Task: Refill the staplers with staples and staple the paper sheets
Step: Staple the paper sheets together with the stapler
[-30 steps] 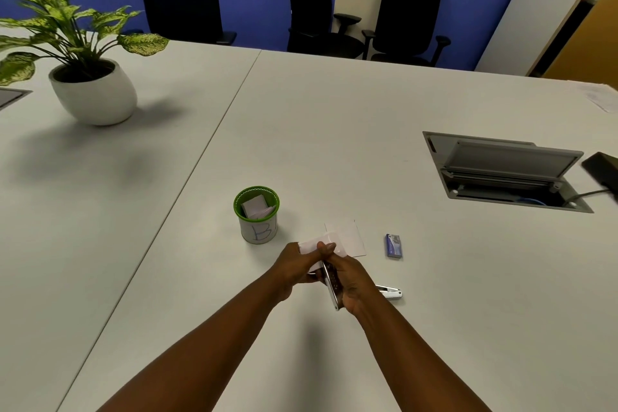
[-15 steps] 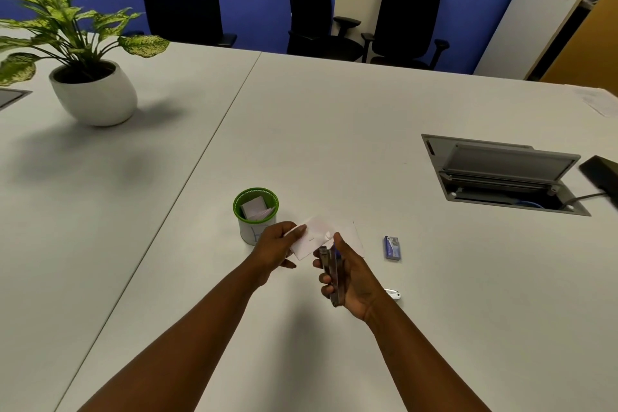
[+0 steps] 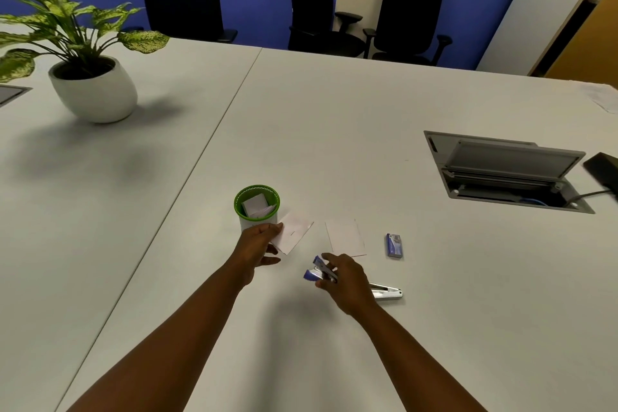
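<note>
hands (image 3: 257, 246) apart now, stapler (image 3: 319, 271) right-held

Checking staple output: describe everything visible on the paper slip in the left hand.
The paper slip is small, white and rectangular, tilted diagonally just above the table. A short dark mark, apparently a staple, sits near its middle. The left hand pinches its left corner. It hangs right of the green-rimmed cup, apart from the other sheet lying flat. Whether it is one layer or several cannot be told.

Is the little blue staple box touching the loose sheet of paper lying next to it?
Apart. In the head view a plain strip of bare table separates the staple box from the right edge of the loose paper sheet.
</note>
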The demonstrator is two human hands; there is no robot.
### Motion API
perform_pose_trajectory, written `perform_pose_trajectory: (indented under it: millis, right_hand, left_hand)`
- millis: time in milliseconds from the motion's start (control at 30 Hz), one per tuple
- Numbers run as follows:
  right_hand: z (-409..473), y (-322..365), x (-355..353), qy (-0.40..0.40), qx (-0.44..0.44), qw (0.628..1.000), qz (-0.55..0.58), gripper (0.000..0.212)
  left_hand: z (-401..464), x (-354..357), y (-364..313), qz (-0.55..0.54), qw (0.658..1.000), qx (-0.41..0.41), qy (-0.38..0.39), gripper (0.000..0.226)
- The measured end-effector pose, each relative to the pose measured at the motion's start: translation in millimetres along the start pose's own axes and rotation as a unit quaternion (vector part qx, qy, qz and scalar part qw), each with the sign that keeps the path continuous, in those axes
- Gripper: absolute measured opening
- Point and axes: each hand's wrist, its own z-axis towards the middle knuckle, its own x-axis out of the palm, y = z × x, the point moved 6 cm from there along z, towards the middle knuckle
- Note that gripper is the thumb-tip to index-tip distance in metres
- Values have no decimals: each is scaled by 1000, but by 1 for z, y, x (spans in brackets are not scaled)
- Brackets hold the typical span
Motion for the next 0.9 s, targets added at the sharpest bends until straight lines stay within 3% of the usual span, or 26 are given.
perform_pose_trajectory:
  millis: [167, 433, 767, 900]
  right_hand:
    - [1, 8, 24, 82, -88, 985, -121, 47]
    - [1, -2, 56, 140, -85, 966, -200, 50]
    - [-1, -9, 56, 154, -69, 966, -194, 58]
    - [-3, -9, 36, 96, -62, 989, -95, 58]
  left_hand:
    - [6, -11, 9, -29, 999, -24, -21, 7]
    - [11, -15, 19, -39, 998, -45, -27, 16]
    - [12, -13, 20, -48, 998, -43, -22, 19]
    - [11, -12, 20, -68, 996, -45, -31, 26]
